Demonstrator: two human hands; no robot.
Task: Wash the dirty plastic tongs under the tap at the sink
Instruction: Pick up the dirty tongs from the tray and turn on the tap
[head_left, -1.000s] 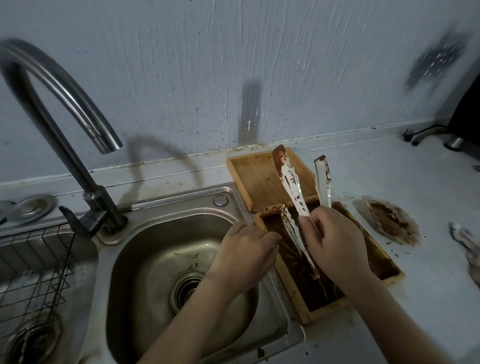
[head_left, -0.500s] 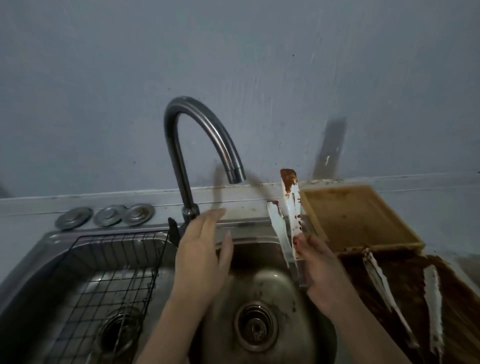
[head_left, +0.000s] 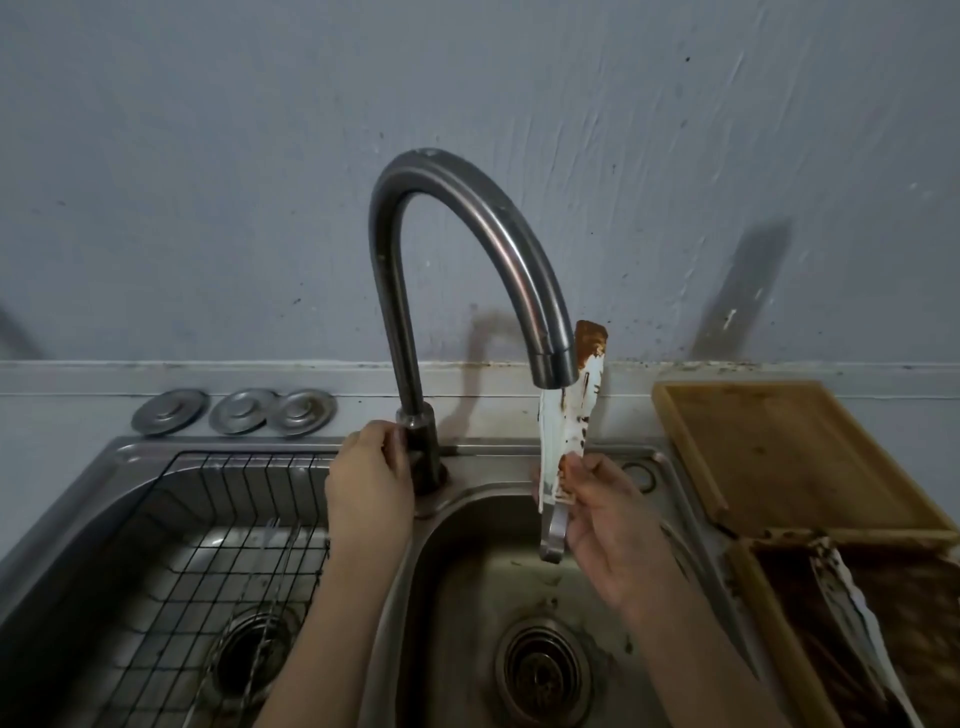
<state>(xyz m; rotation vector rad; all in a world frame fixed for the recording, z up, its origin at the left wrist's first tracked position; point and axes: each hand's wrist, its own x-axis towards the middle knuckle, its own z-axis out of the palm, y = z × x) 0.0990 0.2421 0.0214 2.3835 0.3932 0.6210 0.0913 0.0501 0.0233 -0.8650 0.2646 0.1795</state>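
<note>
Head view: R hand (head_left: 605, 525) pinches the plastic tongs (head_left: 569, 431) near the hinge end, tips up, just beside the tap (head_left: 467, 249) spout, over the sink (head_left: 467, 551) basin. L hand (head_left: 369, 478) curls round the tap base; no water visible. Tongs look light, stiff, prob greasy & slippery w/ brown sauce, so grip low, near the cleaner hinge.

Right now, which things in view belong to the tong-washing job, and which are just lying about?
In the job:
- dirty tongs, held up by the right hand beside the spout
- tap; left hand at its base
- right sink basin

Lying about:
- wire rack in the left basin
- three metal discs
- wooden trays
- another dirty utensil in the near tray
</note>
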